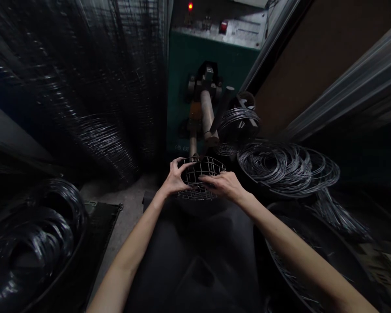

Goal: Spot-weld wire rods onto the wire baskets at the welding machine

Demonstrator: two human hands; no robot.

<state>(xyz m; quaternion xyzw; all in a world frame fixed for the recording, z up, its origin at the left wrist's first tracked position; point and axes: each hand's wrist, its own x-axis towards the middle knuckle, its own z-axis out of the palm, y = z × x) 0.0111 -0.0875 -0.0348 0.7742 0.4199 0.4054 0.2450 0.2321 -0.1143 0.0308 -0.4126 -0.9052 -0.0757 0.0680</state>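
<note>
A round wire basket of open metal mesh is held up just below the arms of a spot-welding machine. My left hand grips its left side, with thumb and fingers spread round the rim. On the right side, my right hand has its fingers closed on the mesh. The basket's far edge lies at the tip of the lower welding arm; whether they touch I cannot tell. Some wires are hidden behind my fingers.
Wire rings fill a container at the right, above a dark tub holding loose short wires. More wire rings lie at the lower left. Tall stacks of wire mesh stand at the left. A red lamp glows on the machine.
</note>
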